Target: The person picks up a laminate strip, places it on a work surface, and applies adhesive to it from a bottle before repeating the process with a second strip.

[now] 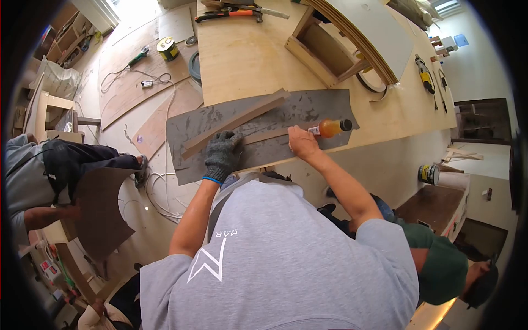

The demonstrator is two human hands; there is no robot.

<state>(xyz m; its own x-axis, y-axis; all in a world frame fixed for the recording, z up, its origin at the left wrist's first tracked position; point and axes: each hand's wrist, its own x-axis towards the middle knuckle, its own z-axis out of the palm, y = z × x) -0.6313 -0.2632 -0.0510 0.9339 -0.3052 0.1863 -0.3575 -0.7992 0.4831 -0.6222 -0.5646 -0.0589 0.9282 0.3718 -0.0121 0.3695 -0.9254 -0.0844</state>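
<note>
My left hand (221, 157), in a dark grey knit glove with a blue cuff, is closed on the left end of a narrow brown strip (266, 136). At the strip's other end, my bare right hand (304, 142) has its fingers curled around it; their tips are partly hidden. Just right of that hand, close to the knuckles, is a bottle (330, 128) of amber liquid with a black cap. A second, longer brown strip (236, 122) lies diagonally beyond my hands. Both strips are over a stained dark grey sheet (324, 103) on the table.
The plywood table (242, 60) bears a hammer (228, 15), a wooden drawer-like frame (324, 52) and a yellow-black tool (425, 75). A can (167, 48) and cables (159, 181) are on the floor side. Another person (55, 170) holds a brown sheet (102, 212) at left; a person in green (437, 264) is at right.
</note>
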